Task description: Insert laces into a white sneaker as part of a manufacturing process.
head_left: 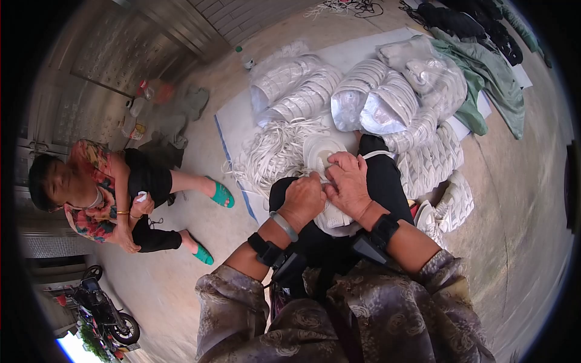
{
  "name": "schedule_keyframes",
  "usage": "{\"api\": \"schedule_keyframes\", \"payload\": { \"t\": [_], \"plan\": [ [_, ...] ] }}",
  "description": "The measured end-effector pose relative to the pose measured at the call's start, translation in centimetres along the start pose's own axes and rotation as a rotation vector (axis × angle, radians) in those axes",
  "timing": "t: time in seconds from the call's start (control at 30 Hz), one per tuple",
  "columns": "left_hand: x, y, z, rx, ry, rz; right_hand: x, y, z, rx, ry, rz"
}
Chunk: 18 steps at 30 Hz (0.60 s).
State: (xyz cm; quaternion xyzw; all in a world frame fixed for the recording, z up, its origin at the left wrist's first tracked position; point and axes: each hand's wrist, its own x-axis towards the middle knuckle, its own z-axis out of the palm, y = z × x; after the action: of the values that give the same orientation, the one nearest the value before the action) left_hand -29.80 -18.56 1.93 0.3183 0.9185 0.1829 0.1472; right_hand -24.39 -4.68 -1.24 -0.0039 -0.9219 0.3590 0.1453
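Note:
A white shoe upper (pixel 331 219) lies over my lap between my knees, its rounded pale end (pixel 322 147) showing beyond my hands. My right hand (pixel 351 186) is closed over it, fingers curled on its surface. Right beside it, my left hand (pixel 304 198) is closed in a pinch against the upper. What its fingertips hold is hidden; it may be a lace. Left of my knees lies a loose heap of white shoelaces (pixel 277 154).
Beyond my knees, clear-bagged stacks of white shoe uppers (pixel 387 100) rest on a pale sheet (pixel 233 130). More uppers (pixel 433 160) are piled on the right, near green cloth (pixel 499 97). A seated person (pixel 115 193) is at left, with a motorcycle (pixel 103 308) behind.

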Motion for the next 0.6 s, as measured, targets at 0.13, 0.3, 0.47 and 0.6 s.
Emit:
{"api": "schedule_keyframes", "payload": {
  "t": [0.13,0.3,0.47,0.6],
  "plan": [
    [0.2,-0.2,-0.1,-0.033,-0.002,0.011,0.3,0.0,-0.3,-0.054,-0.079,0.026],
    [0.2,-1.1,-0.1,-0.076,-0.019,0.061,0.3,-0.1,-0.5,-0.089,-0.135,0.006],
    [0.8,-1.2,-0.3,-0.116,-0.023,0.065,0.1,0.0,-0.1,-0.156,-0.055,-0.064],
    [1.7,-1.8,-1.5,-0.173,-0.037,0.282,-0.4,0.2,0.2,-0.186,0.086,-0.241]
  ]
}}
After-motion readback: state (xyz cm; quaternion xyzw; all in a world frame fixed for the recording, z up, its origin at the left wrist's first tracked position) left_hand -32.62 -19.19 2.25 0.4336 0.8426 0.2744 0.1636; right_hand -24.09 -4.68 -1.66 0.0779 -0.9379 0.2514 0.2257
